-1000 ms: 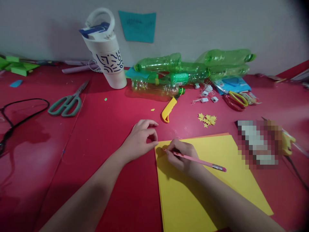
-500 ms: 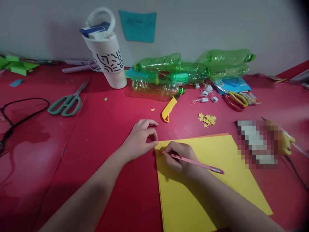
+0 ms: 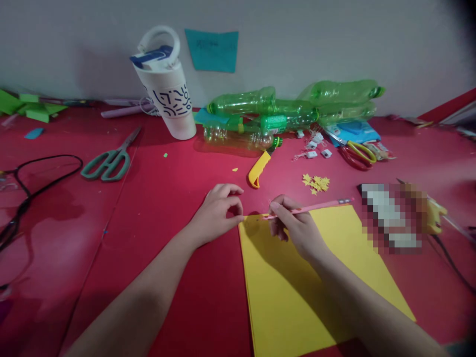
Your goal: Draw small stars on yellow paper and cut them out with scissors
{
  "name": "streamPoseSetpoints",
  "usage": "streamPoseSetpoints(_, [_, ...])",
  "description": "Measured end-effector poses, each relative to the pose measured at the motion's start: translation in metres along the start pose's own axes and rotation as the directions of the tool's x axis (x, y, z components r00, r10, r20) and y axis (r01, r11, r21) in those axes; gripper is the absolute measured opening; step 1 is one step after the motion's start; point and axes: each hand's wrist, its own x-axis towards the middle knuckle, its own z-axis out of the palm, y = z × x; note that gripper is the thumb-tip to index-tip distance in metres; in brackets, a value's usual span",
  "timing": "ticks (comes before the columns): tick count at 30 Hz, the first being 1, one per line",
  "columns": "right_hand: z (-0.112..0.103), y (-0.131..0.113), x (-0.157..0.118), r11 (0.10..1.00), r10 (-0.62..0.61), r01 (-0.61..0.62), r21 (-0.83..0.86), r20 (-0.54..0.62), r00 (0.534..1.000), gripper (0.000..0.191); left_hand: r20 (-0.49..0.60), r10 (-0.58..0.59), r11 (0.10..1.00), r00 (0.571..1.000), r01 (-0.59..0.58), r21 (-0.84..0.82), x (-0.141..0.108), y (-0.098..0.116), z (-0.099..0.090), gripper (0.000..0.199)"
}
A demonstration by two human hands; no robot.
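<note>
- Red table (image 3: pixel 159 188), under everything here.
- Yellow paper (image 3: pixel 290 307), your landmark: flat on table, stacked sheets by the look of the near-left edge. Your right forearm crosses it, hiding part of the right side.
- Green bottles (image 3: pixel 241 101), lying piled beyond the paper's far edge, against the wall.
- White tumbler (image 3: pixel 174 99), standing beyond the paper, off to its left.
- Black cord (image 3: pixel 23 208), looped, well left of paper.
- Your left hand (image 3: pixel 217 215): half open, fingers loosely curled, gripping nothing, thumb tip at the paper's far-left corner.
- Your right hand (image 3: pixel 297 225): closed in a pinch on the pencil, over the paper's far part.
- Pixelated item (image 3: pixel 390 213), just right of paper; can't tell what.
- Teal note (image 3: pixel 211 49), on wall beyond paper.
- Green-handled scissors (image 3: pixel 107 166), well left of paper.
- Pink pencil (image 3: pixel 316 206), slanted across the paper's far edge, tip near the far-left corner. Can't tell if tip touches.
- Red-and-yellow-handled scissors (image 3: pixel 359 153), beyond paper, right side, against blue packet (image 3: pixel 357 130).
- Yellow cutter (image 3: pixel 259 169), just beyond paper.
- Small white pieces (image 3: pixel 311 154), beyond paper.
- Yellow stars (image 3: pixel 316 183), clustered near its far edge.
</note>
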Motion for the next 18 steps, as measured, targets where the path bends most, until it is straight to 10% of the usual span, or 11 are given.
streamPoseSetpoints(18, [0.008, 0.026, -0.025, 0.908, -0.219, 0.266, -0.323, 0.176, 0.960, 0.004, 0.093, 0.049, 0.998, 0.994, -0.053, 0.046, -0.004, 0.004, -0.003, 0.013])
